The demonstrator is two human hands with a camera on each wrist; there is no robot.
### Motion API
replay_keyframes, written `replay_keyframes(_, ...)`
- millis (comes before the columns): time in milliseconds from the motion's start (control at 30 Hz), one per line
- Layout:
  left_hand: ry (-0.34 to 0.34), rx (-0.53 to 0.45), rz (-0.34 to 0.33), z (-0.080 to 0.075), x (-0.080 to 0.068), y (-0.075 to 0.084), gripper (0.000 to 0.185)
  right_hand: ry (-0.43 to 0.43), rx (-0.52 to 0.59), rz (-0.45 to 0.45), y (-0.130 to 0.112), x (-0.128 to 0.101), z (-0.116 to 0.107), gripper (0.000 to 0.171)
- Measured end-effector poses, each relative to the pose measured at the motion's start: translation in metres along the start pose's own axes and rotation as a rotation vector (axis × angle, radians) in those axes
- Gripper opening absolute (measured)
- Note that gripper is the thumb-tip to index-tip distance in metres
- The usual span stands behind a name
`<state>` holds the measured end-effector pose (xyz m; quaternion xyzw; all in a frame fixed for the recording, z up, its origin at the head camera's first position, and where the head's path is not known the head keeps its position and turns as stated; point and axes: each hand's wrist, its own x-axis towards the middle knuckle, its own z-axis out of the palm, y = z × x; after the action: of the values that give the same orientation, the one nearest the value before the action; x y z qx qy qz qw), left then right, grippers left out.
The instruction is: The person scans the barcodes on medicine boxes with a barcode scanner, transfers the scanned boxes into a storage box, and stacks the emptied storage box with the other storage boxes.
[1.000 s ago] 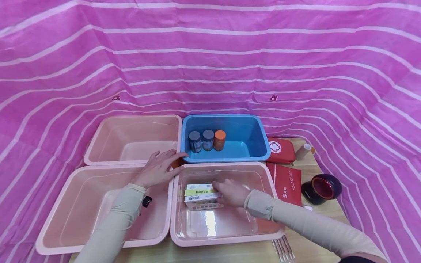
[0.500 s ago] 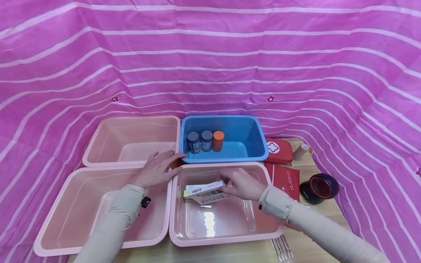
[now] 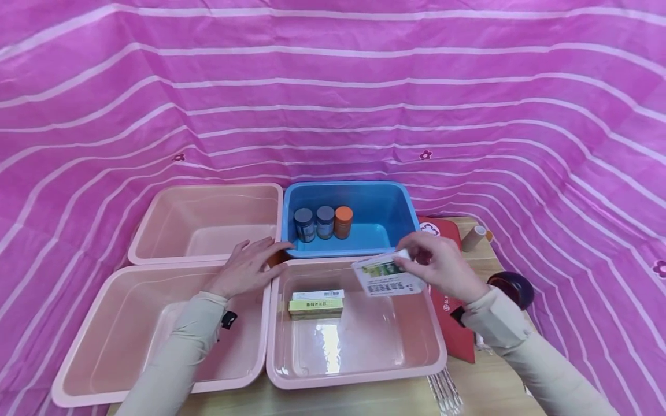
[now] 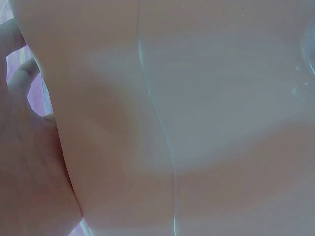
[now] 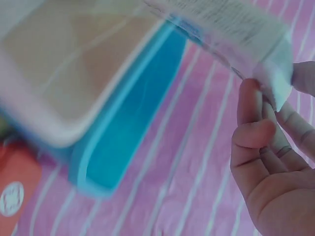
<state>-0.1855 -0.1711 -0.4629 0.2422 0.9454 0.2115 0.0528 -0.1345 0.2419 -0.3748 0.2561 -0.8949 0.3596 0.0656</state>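
My right hand [image 3: 442,268] pinches a white medicine box [image 3: 385,274] by one end, over the right rim of the front right pink bin [image 3: 359,377]. The box is tilted and shows a green picture and printed text. The right wrist view has the fingers and thumb at the end of the white box [image 5: 236,29]. My left hand [image 3: 250,267] rests with relaxed fingers where the bins meet, its fingertips at the blue bin's rim and the front right bin's corner. Inside the front right bin lie a yellow-green box [image 3: 316,306] and a white box [image 3: 317,295] against it.
The blue bin [image 3: 364,193] holds two dark-lidded jars [image 3: 304,225] and an orange-lidded jar [image 3: 343,223]. Two more pink bins [image 3: 208,190] stand at left. On the right are a red pouch [image 3: 460,341], a pale cylinder [image 3: 473,238], a dark bowl-like object [image 3: 515,289] and forks [image 3: 444,393].
My right hand has lifted the white box off the other boxes and carried it up and to the right. The left hand stays on the rims.
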Motion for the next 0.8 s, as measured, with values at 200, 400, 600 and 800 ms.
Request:
replay_keyframes(200,0.005,-0.003,-0.001,0.001,0.0,-0.001,0.055,0.172,-0.024,0.066,0.014,-0.021,-0.036,0.018)
replay_keyframes(400,-0.007,0.001,-0.002,0.002,0.001,-0.002,0.056,0.298,0.115,0.285,0.027,-0.042,-0.057,0.014)
replay_keyframes(600,-0.001,-0.002,0.006,0.002,0.0,-0.002,0.056,0.401,0.069,0.423,0.056,-0.063,-0.066,0.01)
replay_keyframes(800,0.0,0.006,-0.005,0.002,0.0,-0.001,0.056,0.463,0.2,0.568,0.083,-0.086,-0.065,0.008)
